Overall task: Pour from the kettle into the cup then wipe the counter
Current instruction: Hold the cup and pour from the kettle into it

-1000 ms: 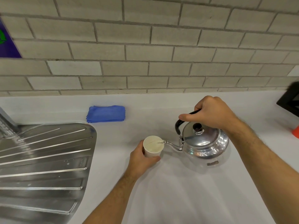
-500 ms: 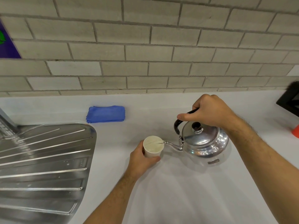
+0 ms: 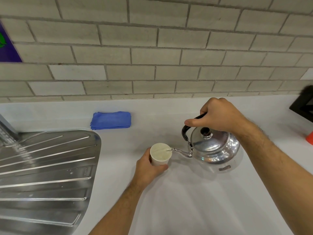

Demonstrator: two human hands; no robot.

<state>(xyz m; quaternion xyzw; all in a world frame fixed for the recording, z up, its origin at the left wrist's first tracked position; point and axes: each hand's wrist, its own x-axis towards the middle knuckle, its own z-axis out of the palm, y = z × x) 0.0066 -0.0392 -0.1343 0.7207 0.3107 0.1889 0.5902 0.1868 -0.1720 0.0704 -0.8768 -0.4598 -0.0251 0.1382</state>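
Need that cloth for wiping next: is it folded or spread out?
Folded: the blue cloth lies as a compact, layered rectangle on the counter, untouched.

A wall of pale grey bricks rises behind a white counter, a ribbed steel drainboard lies at the left, a purple panel sits at the left edge, and a black object at the right.
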